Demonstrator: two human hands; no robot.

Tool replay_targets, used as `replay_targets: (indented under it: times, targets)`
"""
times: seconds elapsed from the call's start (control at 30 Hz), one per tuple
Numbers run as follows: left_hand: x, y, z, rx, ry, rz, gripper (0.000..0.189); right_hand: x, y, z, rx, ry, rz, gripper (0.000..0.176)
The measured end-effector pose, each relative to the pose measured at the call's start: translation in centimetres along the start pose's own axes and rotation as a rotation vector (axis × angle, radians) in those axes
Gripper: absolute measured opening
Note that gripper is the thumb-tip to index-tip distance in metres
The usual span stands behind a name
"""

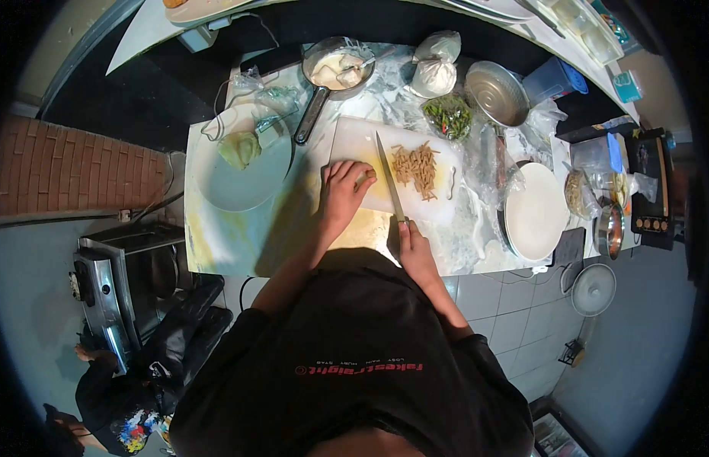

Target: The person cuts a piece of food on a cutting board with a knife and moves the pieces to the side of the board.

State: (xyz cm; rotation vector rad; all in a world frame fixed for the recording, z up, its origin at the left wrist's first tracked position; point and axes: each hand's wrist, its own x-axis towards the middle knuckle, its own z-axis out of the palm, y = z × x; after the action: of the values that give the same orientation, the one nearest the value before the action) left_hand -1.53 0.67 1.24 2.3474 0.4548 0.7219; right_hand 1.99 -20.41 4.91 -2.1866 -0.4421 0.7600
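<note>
A white cutting board lies on the marble-patterned table. On its right half is a pile of thin brown strips. My right hand is closed round the handle of a long knife, whose blade points away from me across the board, left of the strips. My left hand rests on the board's left part with its fingers bent together, left of the blade. A small yellowish piece shows at its fingertips; what lies under the fingers is hidden.
Left is a pale round plate with a green vegetable. Behind the board stand a pan with white contents, bagged greens and a metal pan. A white plate lies right. Another person is at lower left.
</note>
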Motion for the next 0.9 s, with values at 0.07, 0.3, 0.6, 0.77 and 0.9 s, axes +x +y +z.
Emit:
replay_targets:
  times: [0.07, 0.3, 0.6, 0.77, 0.9]
  targets:
    - [-0.4, 0.2, 0.7, 0.032, 0.012, 0.016, 0.024, 0.0, 0.1, -0.1, -0.048, -0.046, 0.055, 0.047]
    - [-0.8, 0.0, 0.9, 0.016, 0.059, -0.01, 0.02, -0.4, -0.5, 0.2, -0.099, -0.07, 0.026, 0.046]
    - [-0.9, -0.1, 0.8, 0.053, 0.043, 0.0, 0.016, -0.3, -1.2, 0.4, -0.119, -0.046, 0.01, 0.047]
    - [-1.0, -0.2, 1.0, 0.058, 0.047, -0.006, 0.016, -0.1, -1.1, 0.5, -0.127, -0.057, -0.006, 0.046]
    - [-0.9, -0.3, 0.9, 0.06, 0.048, -0.002, 0.016, 0.1, -0.9, 0.6, -0.126, -0.061, -0.015, 0.046]
